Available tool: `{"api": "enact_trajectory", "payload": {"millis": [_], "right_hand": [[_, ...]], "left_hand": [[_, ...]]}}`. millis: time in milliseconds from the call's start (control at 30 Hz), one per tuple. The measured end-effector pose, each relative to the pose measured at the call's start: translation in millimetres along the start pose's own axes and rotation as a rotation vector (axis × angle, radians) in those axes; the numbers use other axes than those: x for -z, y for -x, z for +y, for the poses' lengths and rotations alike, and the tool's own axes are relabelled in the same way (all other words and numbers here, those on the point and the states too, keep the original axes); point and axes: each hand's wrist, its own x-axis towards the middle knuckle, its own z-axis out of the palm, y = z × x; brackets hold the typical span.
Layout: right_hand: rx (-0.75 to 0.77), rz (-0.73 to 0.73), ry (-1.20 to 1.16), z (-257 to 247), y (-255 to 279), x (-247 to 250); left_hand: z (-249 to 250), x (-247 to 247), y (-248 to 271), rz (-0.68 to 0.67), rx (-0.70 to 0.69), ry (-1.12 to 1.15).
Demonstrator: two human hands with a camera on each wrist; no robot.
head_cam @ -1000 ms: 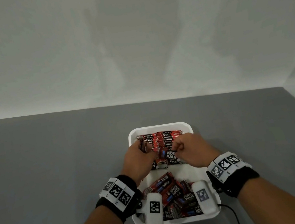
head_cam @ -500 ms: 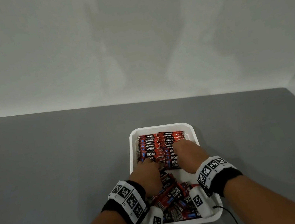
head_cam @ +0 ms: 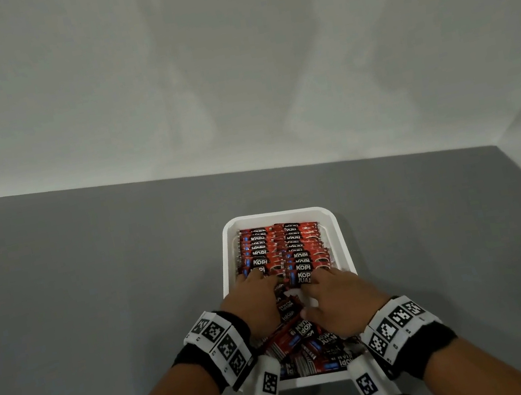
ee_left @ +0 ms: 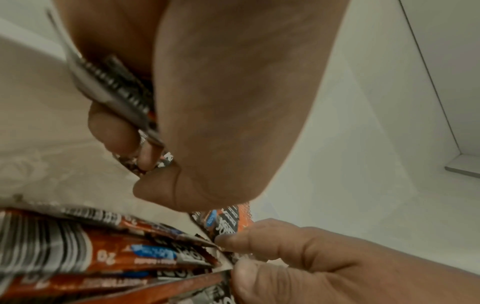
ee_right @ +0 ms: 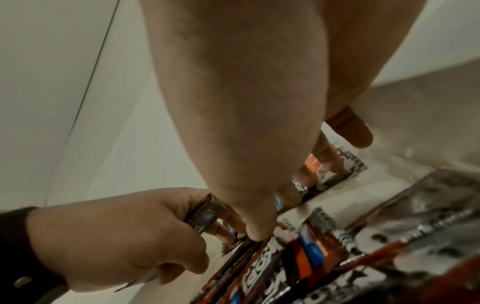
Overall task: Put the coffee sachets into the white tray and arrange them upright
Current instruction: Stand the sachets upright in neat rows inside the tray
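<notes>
The white tray holds red and black coffee sachets. Two upright rows fill its far half, and a loose pile lies in its near half. My left hand is at the near left end of the rows. In the left wrist view it pinches a few sachets on edge between fingers and thumb. My right hand lies beside it, fingers straight against the nearest upright sachet. The right wrist view shows my right fingertips on that sachet and my left hand.
The tray sits on a grey table that meets a pale wall behind and to the right. Wrist bands with black and white markers and white camera housings hang over the tray's near rim.
My left hand drew back toward the loose pile, then came forward to the rows with sachets in it. My right hand stayed at the rows and its fist opened into flat fingers.
</notes>
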Motion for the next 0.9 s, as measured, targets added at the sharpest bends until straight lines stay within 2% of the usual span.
{"api": "enact_trajectory", "payload": {"millis": [233, 400, 467, 533, 600, 667, 700, 800, 900], "right_hand": [[-0.037, -0.024, -0.022, -1.6, -0.5, 0.6], [-0.045, -0.05, -0.063, -2.0, 1.3, 8.0], [-0.043, -0.063, -0.114, -1.4, 1.9, 12.5], [-0.043, -0.058, -0.207, -0.2, 1.9, 17.1], [-0.027, 0.007, -0.312, -0.3, 3.8, 26.9], [-0.002, 0.101, -0.474, -5.9, 6.8, 41.1], [-0.004, 0.137, -0.593, -10.9, 8.2, 47.7], [-0.014, 0.231, -0.916, -27.1, 6.8, 57.7], [-0.057, 0.349, -1.093, -34.3, 3.0, 59.6]], "left_hand": [[2.9, 3.0, 3.5, -0.003, 0.021, 0.01], [4.4, 9.1, 8.4, 0.057, 0.01, 0.14], [5.6, 17.1, 14.3, 0.138, -0.028, 0.34], [9.9, 27.5, 22.8, 0.198, -0.024, 0.659], [11.4, 34.3, 28.1, 0.194, 0.053, 1.059], [13.4, 38.6, 31.0, 0.158, 0.056, 1.448], [15.2, 40.4, 32.1, 0.165, 0.041, 1.569], [24.8, 43.3, 33.8, 0.278, -0.033, 1.734], [32.6, 40.0, 33.2, 0.399, -0.069, 1.733]]}}
